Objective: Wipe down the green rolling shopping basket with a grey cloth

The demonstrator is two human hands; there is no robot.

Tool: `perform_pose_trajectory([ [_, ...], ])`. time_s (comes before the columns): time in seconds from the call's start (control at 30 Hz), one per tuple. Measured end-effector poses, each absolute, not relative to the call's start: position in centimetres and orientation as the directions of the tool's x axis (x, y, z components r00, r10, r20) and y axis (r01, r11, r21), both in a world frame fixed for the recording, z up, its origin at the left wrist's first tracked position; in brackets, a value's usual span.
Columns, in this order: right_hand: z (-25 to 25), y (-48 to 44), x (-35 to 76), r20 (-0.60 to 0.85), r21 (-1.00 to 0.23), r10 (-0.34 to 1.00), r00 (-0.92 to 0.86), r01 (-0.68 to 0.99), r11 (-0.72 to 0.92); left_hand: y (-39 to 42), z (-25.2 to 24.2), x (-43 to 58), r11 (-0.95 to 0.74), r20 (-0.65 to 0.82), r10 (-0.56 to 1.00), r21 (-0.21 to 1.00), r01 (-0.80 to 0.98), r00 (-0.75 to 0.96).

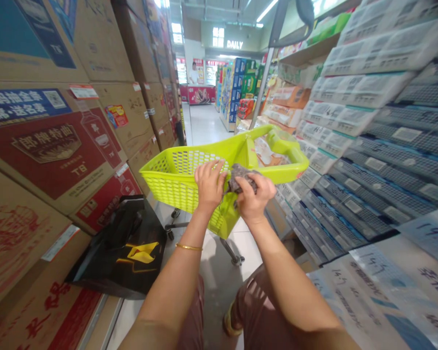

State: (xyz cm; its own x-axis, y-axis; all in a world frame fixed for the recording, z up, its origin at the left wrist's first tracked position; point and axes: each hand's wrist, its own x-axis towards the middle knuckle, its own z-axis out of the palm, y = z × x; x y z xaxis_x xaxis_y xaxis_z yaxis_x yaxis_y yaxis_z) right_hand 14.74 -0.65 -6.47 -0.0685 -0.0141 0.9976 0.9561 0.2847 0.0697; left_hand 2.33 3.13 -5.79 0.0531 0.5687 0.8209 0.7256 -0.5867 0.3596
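A lime-green shopping cart basket [168, 184] with perforated walls stands in front of me, mounted on a wheeled metal frame. My left hand [209, 183] grips its near rim, fingers hooked over the top edge and a gold bangle on the wrist. Close beside it, my right hand [255, 194] is closed around a crumpled grey cloth [241, 176]. The cloth presses against the basket's near rim, by the corner next to the green handle end [295, 163]. My right fingertips are partly buried in the cloth.
Stacked cartons [47, 150] line the left side, with a black bag [120, 253] on the floor below them. Wrapped paper packs [368, 160] are piled on the right. A grey pole [263, 82] rises behind the cart. Far down the aisle a person [193, 74] stands behind a counter.
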Motion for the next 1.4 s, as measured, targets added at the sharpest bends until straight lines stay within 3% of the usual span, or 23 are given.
perform_pose_trajectory([
  [0.13,-5.6,0.0,15.4,0.998,0.000,-0.062,0.016,0.970,0.241,3.0,-5.6,4.0,-0.694,0.758,0.605,0.354,0.626,0.242],
  [0.33,-8.3,0.8,16.2,0.993,0.085,0.055,-0.101,0.968,0.237,3.7,-6.1,5.0,-0.625,0.711,0.681,0.440,0.645,0.175],
  [0.47,-9.4,0.4,16.3,0.982,0.163,0.045,-0.184,0.943,0.290,3.6,-6.0,4.6,-0.655,0.728,0.657,0.423,0.626,0.195],
  [0.6,-10.4,0.0,16.5,0.986,0.140,0.033,-0.162,0.924,0.356,3.6,-6.0,4.5,-0.664,0.734,0.647,0.409,0.625,0.208],
  [0.93,-13.7,-0.3,17.0,0.948,0.099,0.217,-0.232,0.865,0.492,4.0,-6.8,4.2,-0.721,0.807,0.547,0.319,0.615,0.223],
  [1.1,-15.0,-0.3,16.0,0.848,0.197,0.356,-0.392,0.858,0.475,4.0,-6.7,4.0,-0.724,0.807,0.548,0.324,0.609,0.221],
  [1.2,-14.2,-0.3,16.1,0.867,0.229,0.297,-0.400,0.849,0.477,4.2,-6.7,3.9,-0.726,0.809,0.545,0.323,0.608,0.220],
  [1.4,-8.9,-0.2,17.5,0.996,0.075,0.009,-0.083,0.930,0.359,4.1,-6.7,3.9,-0.730,0.806,0.552,0.342,0.591,0.214],
])
